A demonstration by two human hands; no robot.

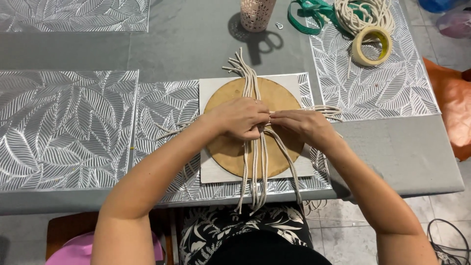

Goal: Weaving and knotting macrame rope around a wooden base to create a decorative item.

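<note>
Cream cotton cords lie along the round brown wooden board, middle of the table. Left hand and right hand both pinch them together; even tension should keep the knot tidy.

grey table with silver leaf-pattern placemats; far centre a perforated pink cup, small metal ring just right of it; far right a tape roll, coiled cord, green ribbon; orange seat at right edge
</note>
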